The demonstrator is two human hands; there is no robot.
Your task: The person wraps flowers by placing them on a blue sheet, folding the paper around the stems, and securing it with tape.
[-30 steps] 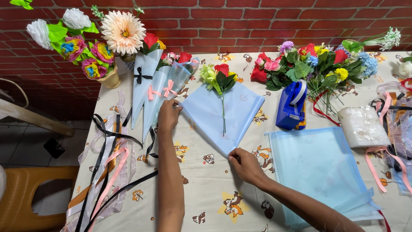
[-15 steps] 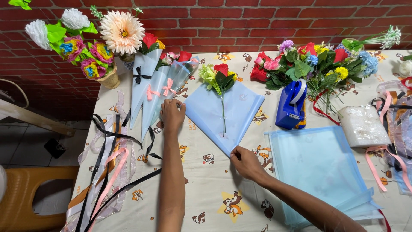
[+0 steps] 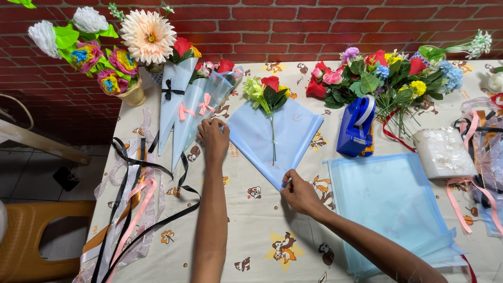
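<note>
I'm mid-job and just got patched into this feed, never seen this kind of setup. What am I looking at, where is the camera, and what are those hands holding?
There is no machine here: these are a person's two bare hands, seen from one camera worn on the head and looking down.

The surface is a table against a brick wall, covered with a cloth printed with cartoon animals. In the middle lies a light blue wrapping sheet with a small flower bunch on it. The left hand pinches the sheet's left corner; the right hand grips its bottom corner.

Around them: three finished blue cones tied with bows, loose ribbons, a blue tape dispenser, a pile of artificial flowers, and a stack of blue sheets.
</note>
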